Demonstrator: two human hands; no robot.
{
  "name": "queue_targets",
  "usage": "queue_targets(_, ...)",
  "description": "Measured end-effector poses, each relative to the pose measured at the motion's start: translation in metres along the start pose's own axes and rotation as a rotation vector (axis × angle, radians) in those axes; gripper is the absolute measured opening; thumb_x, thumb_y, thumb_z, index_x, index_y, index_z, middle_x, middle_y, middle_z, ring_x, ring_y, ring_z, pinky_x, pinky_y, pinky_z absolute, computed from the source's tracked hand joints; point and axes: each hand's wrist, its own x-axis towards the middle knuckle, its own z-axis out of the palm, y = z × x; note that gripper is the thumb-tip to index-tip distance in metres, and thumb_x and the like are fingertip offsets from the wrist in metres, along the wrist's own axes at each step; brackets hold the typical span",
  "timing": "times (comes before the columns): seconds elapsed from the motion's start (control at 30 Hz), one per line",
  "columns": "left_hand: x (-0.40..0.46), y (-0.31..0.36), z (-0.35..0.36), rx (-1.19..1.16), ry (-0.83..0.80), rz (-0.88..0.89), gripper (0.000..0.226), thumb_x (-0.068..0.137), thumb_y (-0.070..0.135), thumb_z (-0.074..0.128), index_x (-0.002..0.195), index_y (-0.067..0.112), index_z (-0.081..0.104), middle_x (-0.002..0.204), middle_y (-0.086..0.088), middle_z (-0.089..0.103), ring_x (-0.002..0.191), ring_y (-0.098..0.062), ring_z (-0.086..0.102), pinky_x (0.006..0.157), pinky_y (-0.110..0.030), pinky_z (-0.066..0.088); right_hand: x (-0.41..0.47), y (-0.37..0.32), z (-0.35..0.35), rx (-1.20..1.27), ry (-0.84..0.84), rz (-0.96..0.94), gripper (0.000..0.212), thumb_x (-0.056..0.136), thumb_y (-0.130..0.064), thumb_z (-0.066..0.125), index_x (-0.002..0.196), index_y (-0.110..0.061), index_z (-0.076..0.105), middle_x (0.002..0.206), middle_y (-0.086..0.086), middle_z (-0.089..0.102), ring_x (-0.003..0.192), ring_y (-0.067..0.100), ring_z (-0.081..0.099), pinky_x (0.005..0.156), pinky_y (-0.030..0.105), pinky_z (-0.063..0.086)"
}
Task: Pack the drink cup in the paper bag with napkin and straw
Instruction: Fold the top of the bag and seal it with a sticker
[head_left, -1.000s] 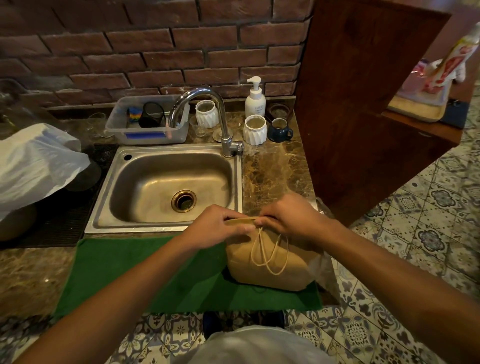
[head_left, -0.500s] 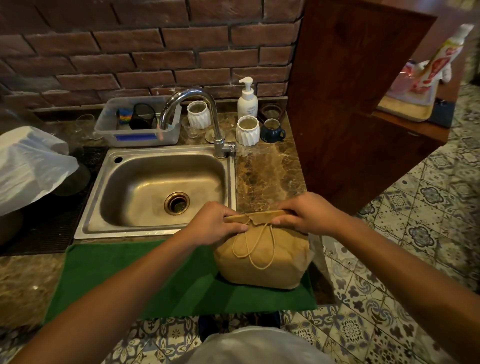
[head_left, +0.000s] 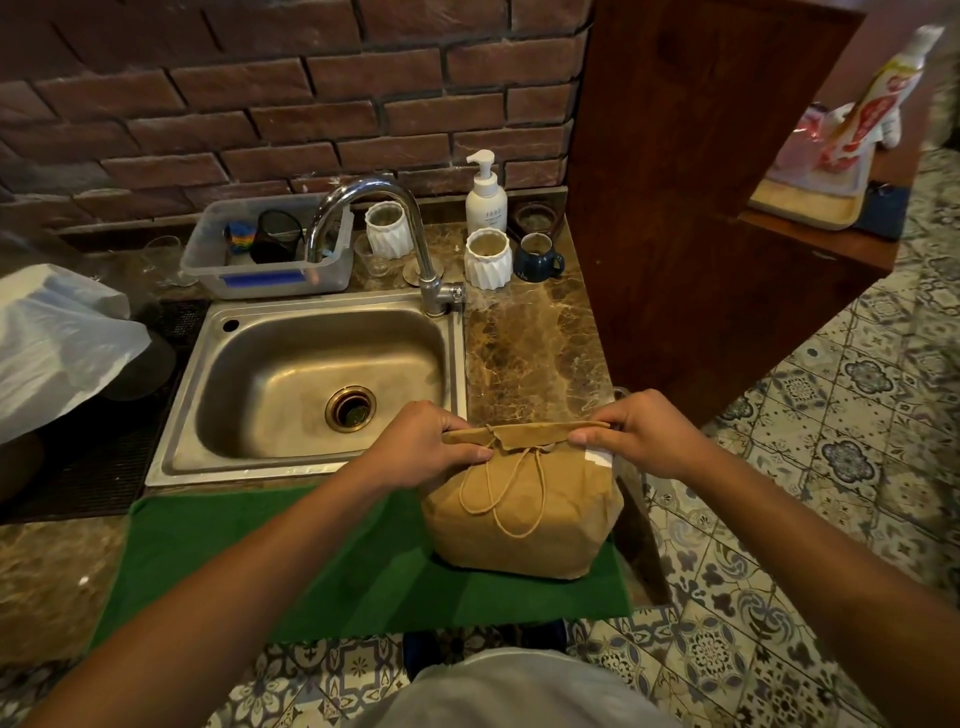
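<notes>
Both my forearms reach in from the bottom corners and meet at the folded top of the brown paper bag with twine handles (head_left: 522, 512). My left hand (head_left: 423, 447) curls over the left end of the fold, knuckles up, with the thumb pressed against the bag's front and the fingers wrapped over the far side, so it pinches the paper flap. My right hand (head_left: 641, 434) does the same at the right end, fingers bent over the fold and the fingertips gripping its edge. The 2 hands sit well apart, with the flattened strip of the fold stretched between them.

The bag stands upright on the right part of the green cloth mat (head_left: 322, 561), which lies on the marbled brown desk (head_left: 530, 358) in front of the stainless steel sink (head_left: 317, 384). Its 2 handle loops hang down the front face. A small white edge (head_left: 597, 457) shows just under my right fingers, but I cannot tell whether it is the napkin or a label. The bag is closed, so the cup, the straw and whatever else is inside stay hidden from me. My fingertips on the far side of the fold are also out of sight. A crumpled white plastic bag (head_left: 57, 348) is cut off at the left edge.
</notes>
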Motion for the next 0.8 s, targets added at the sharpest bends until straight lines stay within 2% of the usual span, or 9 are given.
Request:
queue_targets(0.2,0.002,0.002,-0.002,0.035,-0.003,-0.015,0.007,0.082,0.036,0.082,0.084,0.028,0.083,0.070,0.011,0.076,0.069,-0.009,0.071,0.064,-0.034,0.052,-0.006,-0.002,0.003,0.024,-0.004,0.025,0.036,0.085,-0.064,0.062,0.082,-0.032,0.079,0.053,-0.008,0.059,0.047,0.009,0.050,0.047,0.028,0.034)
queue_targets(0.27,0.000,0.002,-0.001,0.038,0.001,-0.015,0.008,0.082,0.035,0.082,0.084,0.028,0.083,0.071,0.009,0.077,0.071,-0.013,0.072,0.064,-0.036,0.054,-0.011,0.001,0.001,0.089,-0.021,0.103,0.037,0.086,-0.063,0.061,0.091,-0.031,0.079,0.068,-0.008,0.070,0.058,0.009,0.062,0.053,0.020,0.041)
queue_targets(0.33,-0.002,-0.001,-0.003,0.028,0.018,-0.026,0.008,0.082,0.036,0.082,0.084,0.028,0.084,0.072,0.009,0.077,0.072,-0.014,0.073,0.063,-0.035,0.053,-0.018,0.012,-0.005,0.245,0.066,0.229,0.038,0.094,-0.058,0.054,0.103,-0.029,0.077,0.084,-0.007,0.076,0.074,0.004,0.070,0.063,0.016,0.050)
queue_targets(0.47,-0.009,-0.011,-0.010,0.043,0.052,-0.066,0.016,0.082,0.037,0.082,0.088,0.023,0.084,0.074,0.006,0.079,0.073,-0.018,0.073,0.067,-0.042,0.055,-0.030,0.069,-0.009,0.434,0.379,0.539,0.026,0.102,-0.034,0.058,0.108,-0.015,0.075,0.090,0.005,0.078,0.078,0.021,0.074,0.061,0.027,0.056)
queue_targets(0.53,-0.013,-0.012,-0.012,0.034,0.067,-0.089,0.016,0.082,0.036,0.082,0.088,0.021,0.084,0.075,0.003,0.079,0.073,-0.019,0.073,0.067,-0.040,0.055,-0.035,0.106,0.001,0.399,0.408,0.688,0.022,0.101,-0.028,0.060,0.109,-0.011,0.073,0.092,0.007,0.076,0.079,0.024,0.072,0.065,0.039,0.060)
queue_targets(0.57,-0.015,-0.012,-0.012,0.030,0.074,-0.099,0.015,0.082,0.035,0.082,0.087,0.021,0.084,0.074,0.003,0.079,0.072,-0.017,0.073,0.064,-0.038,0.054,-0.036,0.123,0.009,0.366,0.390,0.742,0.021,0.099,-0.030,0.063,0.107,-0.014,0.073,0.093,0.007,0.076,0.082,0.026,0.072,0.073,0.047,0.062)
queue_targets(0.63,-0.016,-0.010,-0.012,0.030,0.084,-0.110,0.012,0.082,0.032,0.082,0.087,0.021,0.084,0.072,0.006,0.078,0.063,-0.004,0.069,0.057,-0.026,0.049,-0.037,0.143,0.026,0.303,0.324,0.808,0.017,0.094,-0.038,0.068,0.102,-0.023,0.072,0.101,0.007,0.075,0.093,0.029,0.071,0.087,0.056,0.060)
queue_targets(0.7,-0.016,-0.008,-0.011,0.039,0.086,-0.113,0.011,0.082,0.032,0.082,0.088,0.023,0.084,0.071,0.013,0.077,0.060,0.003,0.064,0.054,-0.013,0.045,-0.031,0.148,0.041,0.263,0.295,0.822,0.028,0.093,-0.044,0.069,0.109,-0.021,0.072,0.109,0.010,0.074,0.101,0.031,0.070,0.092,0.054,0.057)
queue_targets(0.8,-0.015,-0.005,-0.009,0.053,0.094,-0.106,0.011,0.082,0.034,0.082,0.088,0.025,0.084,0.072,0.013,0.077,0.063,0.001,0.065,0.055,-0.015,0.045,-0.018,0.146,0.051,0.220,0.299,0.810,0.045,0.095,-0.046,0.066,0.109,-0.004,0.073,0.108,0.018,0.074,0.100,0.034,0.067,0.090,0.045,0.053)
